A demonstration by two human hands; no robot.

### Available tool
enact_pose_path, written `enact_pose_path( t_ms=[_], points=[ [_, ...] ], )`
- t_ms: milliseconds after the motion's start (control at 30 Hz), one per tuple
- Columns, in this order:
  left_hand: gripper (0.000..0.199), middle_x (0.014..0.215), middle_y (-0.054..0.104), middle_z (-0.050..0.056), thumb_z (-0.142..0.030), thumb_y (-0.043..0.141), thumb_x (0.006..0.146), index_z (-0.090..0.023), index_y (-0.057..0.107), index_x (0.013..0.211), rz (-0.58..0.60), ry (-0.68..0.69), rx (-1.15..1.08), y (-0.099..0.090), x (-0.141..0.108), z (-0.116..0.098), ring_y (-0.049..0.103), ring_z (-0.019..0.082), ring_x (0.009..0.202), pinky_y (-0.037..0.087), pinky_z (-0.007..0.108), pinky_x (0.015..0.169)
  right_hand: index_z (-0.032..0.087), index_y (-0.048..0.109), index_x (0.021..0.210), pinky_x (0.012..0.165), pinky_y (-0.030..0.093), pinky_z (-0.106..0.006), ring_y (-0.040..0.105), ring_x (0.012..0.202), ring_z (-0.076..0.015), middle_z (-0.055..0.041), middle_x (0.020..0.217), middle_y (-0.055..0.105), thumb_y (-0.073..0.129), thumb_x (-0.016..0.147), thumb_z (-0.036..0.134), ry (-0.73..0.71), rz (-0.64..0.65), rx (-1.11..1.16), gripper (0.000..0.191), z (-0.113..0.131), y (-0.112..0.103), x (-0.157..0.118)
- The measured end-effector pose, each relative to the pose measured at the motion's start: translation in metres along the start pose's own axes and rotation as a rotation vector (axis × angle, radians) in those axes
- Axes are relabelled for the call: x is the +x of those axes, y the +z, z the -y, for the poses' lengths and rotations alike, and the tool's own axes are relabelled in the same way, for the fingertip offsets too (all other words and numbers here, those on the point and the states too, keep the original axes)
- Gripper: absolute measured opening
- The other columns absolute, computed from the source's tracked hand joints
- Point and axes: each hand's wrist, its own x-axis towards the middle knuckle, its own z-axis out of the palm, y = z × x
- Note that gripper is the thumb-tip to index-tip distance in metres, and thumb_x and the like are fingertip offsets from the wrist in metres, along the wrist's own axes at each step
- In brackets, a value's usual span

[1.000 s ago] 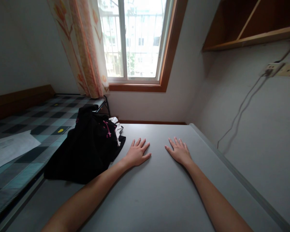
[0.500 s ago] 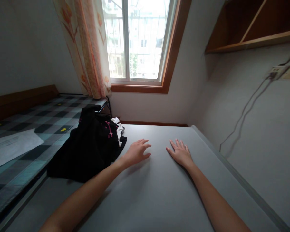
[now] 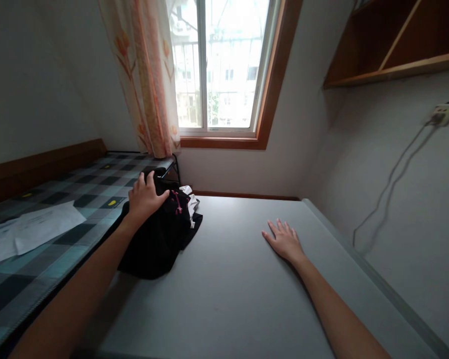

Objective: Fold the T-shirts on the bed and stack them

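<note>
The table [image 3: 224, 279] is the largest thing and the landmark. Along its left side lies the bed [image 3: 60, 207]; past its far edge is the window [image 3: 232, 75], with the curtain [image 3: 149, 75] by its far left corner. The shelf [image 3: 389, 70] is on the wall, up to its right.

The black cloth [image 3: 153, 249] sits in a loose heap on the table's left part, by the bed. It looks soft, limp and fairly light, unlikely to break or slip; a pinch at one layer might only drag a fold, so the raised top folds seem the best hold, taken deep. The left forearm crosses its bed-side edge and hides part of it.

The papers [image 3: 45, 229] lie on the bed, left of the table. The left hand [image 3: 144, 197] is over the cloth's top, fingers bent and parted, thumb wide; whether they press or grip it cannot be told. The right hand [image 3: 284, 242] lies palm down on the table's right part, fingers spread, holding nothing. A white piece [image 3: 192, 205] shows against the cloth's right side and could come along with it.
</note>
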Motion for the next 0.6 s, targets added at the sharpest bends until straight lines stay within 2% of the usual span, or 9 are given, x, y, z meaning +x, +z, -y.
enact_pose_path(
  t_ms=[100, 167, 267, 367, 467, 600],
  points=[
    [0.092, 0.142, 0.049, 0.026, -0.057, 0.062, 0.079, -0.009, 0.029, 0.150, 0.102, -0.072, 0.042, 0.006, 0.001, 0.026, 0.051, 0.040, 0.126, 0.044, 0.049, 0.099, 0.026, 0.032, 0.155, 0.117, 0.018, -0.050, 0.020, 0.148, -0.0321, -0.0107, 0.162, 0.025, 0.029, 0.095, 0.062, 0.004, -0.001, 0.006, 0.070, -0.001, 0.002, 0.001],
    [0.084, 0.131, 0.059, 0.024, -0.055, 0.061, 0.080, -0.010, 0.037, 0.147, 0.129, -0.073, 0.044, 0.007, -0.003, 0.034, 0.056, 0.039, 0.120, 0.046, 0.047, 0.096, 0.025, 0.032, 0.155, 0.117, 0.018, -0.050, 0.020, 0.149, -0.0322, -0.0108, 0.162, 0.025, 0.029, 0.095, 0.062, 0.005, 0.000, 0.010, 0.070, -0.001, 0.003, 0.002],
    [0.061, 0.122, 0.066, 0.018, -0.044, 0.058, 0.083, -0.018, 0.050, 0.137, 0.080, -0.053, -0.015, 0.006, -0.011, 0.033, 0.062, 0.036, 0.112, 0.049, 0.043, 0.091, 0.026, 0.033, 0.155, 0.117, 0.017, -0.050, 0.019, 0.149, -0.0323, -0.0110, 0.162, 0.025, 0.029, 0.095, 0.062, 0.005, 0.002, 0.011, 0.069, -0.001, 0.001, 0.001],
    [0.049, 0.116, 0.069, 0.011, -0.035, 0.061, 0.081, -0.023, 0.057, 0.128, -0.016, 0.030, -0.193, -0.003, -0.018, 0.019, 0.066, 0.032, 0.106, 0.050, 0.040, 0.089, 0.025, 0.033, 0.154, 0.117, 0.017, -0.049, 0.019, 0.149, -0.0323, -0.0114, 0.162, 0.025, 0.029, 0.096, 0.061, 0.004, 0.006, 0.015, 0.069, 0.000, -0.001, -0.001],
    [0.046, 0.105, 0.072, 0.005, -0.035, 0.068, 0.074, -0.023, 0.060, 0.117, -0.082, 0.134, -0.568, -0.024, -0.013, -0.005, 0.068, 0.026, 0.099, 0.053, 0.036, 0.088, 0.025, 0.034, 0.154, 0.117, 0.017, -0.049, 0.020, 0.149, -0.0325, -0.0119, 0.162, 0.025, 0.030, 0.096, 0.061, -0.001, 0.002, 0.025, 0.069, 0.000, -0.003, -0.002],
    [0.049, 0.096, 0.070, 0.002, -0.036, 0.072, 0.071, -0.021, 0.056, 0.115, -0.145, 0.042, -1.110, -0.053, 0.006, -0.052, 0.068, 0.020, 0.087, 0.057, 0.031, 0.077, 0.020, 0.046, 0.148, 0.117, 0.019, -0.052, 0.025, 0.146, -0.0343, -0.0137, 0.158, 0.034, 0.038, 0.095, 0.056, -0.030, -0.065, 0.095, 0.065, -0.002, -0.004, -0.004]
  ],
)
